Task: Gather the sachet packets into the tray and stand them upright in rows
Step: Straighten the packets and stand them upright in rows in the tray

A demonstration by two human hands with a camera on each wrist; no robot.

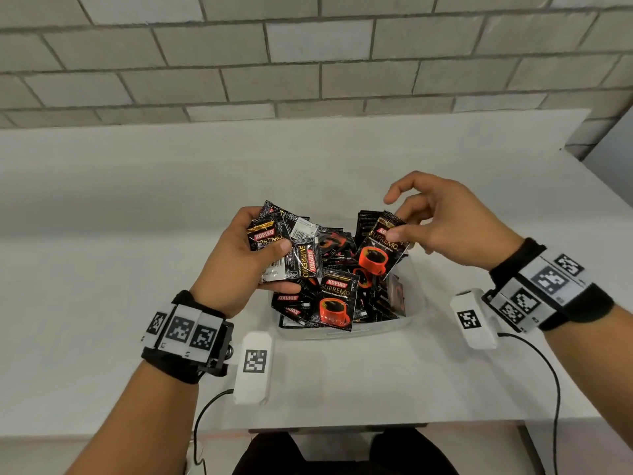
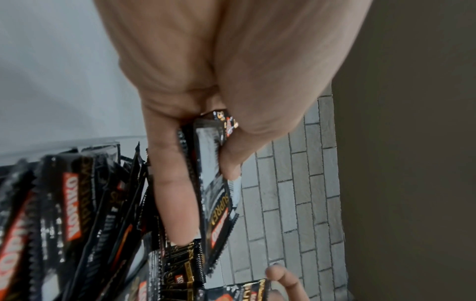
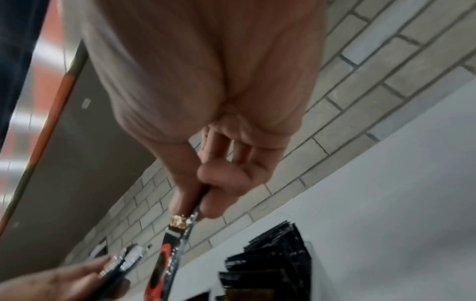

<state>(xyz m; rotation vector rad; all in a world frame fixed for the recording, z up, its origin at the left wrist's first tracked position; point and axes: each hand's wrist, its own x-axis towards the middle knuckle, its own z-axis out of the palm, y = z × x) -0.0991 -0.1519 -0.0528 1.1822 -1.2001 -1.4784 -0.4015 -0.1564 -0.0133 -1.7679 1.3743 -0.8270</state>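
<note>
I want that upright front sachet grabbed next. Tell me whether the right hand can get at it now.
Probably not yet: the right hand already pinches a sachet. The front sachet itself stands uncovered at the tray's near edge.

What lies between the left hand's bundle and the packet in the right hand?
In the head view, loose packets heaped in the tray lie between the bundle and the right hand's packet.

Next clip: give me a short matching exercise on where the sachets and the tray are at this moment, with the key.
Things:
1. bunch of sachets
2. single sachet
3. loose sachets
4. tray

States:
A. lying jumbled in the tray
B. pinched by the right hand
C. sitting on the white table
D. gripped in the left hand

Pairs: 1-D, 2-B, 3-A, 4-C
</note>
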